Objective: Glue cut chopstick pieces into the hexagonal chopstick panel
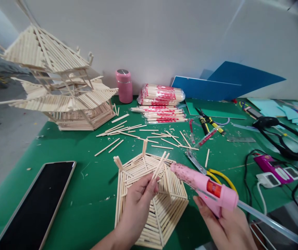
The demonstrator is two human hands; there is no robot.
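Gripping two thin wooden sticks (160, 164) between thumb and fingertips, our left hand (140, 198) holds them at a slant above the polygonal stick panel (162, 222). We locate this panel flat on the green work surface (91, 180), directly in front of us, with its lower left part covered by our left hand and forearm. Two short stick posts stand upright at its edge: one at the far left corner (117, 162), one at the far corner (145, 147).

Our right hand (224, 225) is closed around the handle of the pink glue gun (203, 184). We direct its nozzle leftward, close beside the upper ends of the two held sticks; we cannot tell whether it touches them. A translucent glue stick (271, 222) projects from the rear of the tool.

Beyond the panel, we find loose sticks (162, 147) scattered across the surface and plastic-wrapped stick bundles (162, 95) near the wall. To the far left we see a tiered stick model (71, 97), with a pink flask (124, 86) just beside it. A phone (34, 208) lies at the near left, screen up and dark
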